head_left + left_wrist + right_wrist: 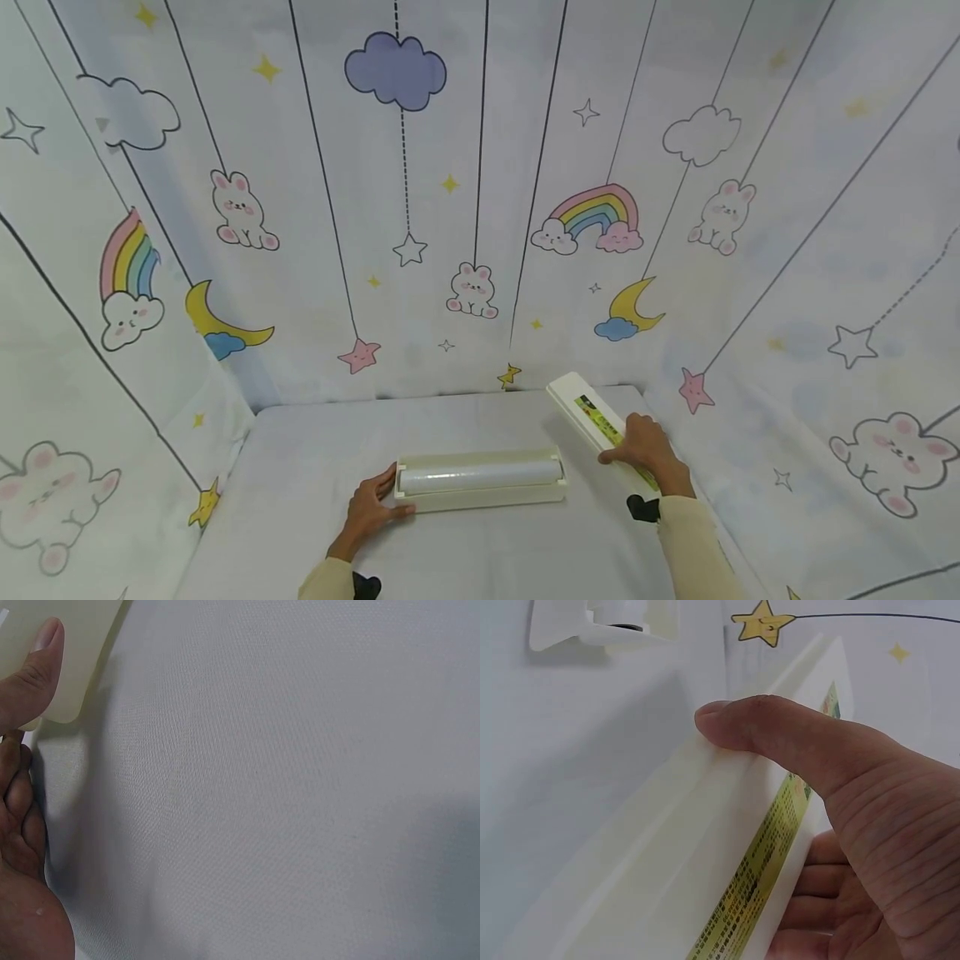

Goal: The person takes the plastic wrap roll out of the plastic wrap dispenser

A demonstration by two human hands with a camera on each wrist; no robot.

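Note:
A long cream plastic-wrap dispenser box [495, 503] lies on the white surface without its lid. Inside it sits a shiny roll of cling film [480, 476]. My left hand [369, 508] grips the box's left end, thumb on the front wall and fingers behind; the left wrist view shows the thumb against the box corner [71, 682]. To the right, my right hand [647, 446] holds the long cream lid [573, 392] tilted, with a yellow-green printed label [761, 862] along it. In the right wrist view the thumb lies over one edge and the fingers are on the opposite side.
A white cloth-covered table [315, 442] lies under the box. Behind and on both sides stand white fabric walls [420, 333] printed with rabbits, stars, clouds and rainbows. The box's open end [622, 619] shows close to the lid in the right wrist view.

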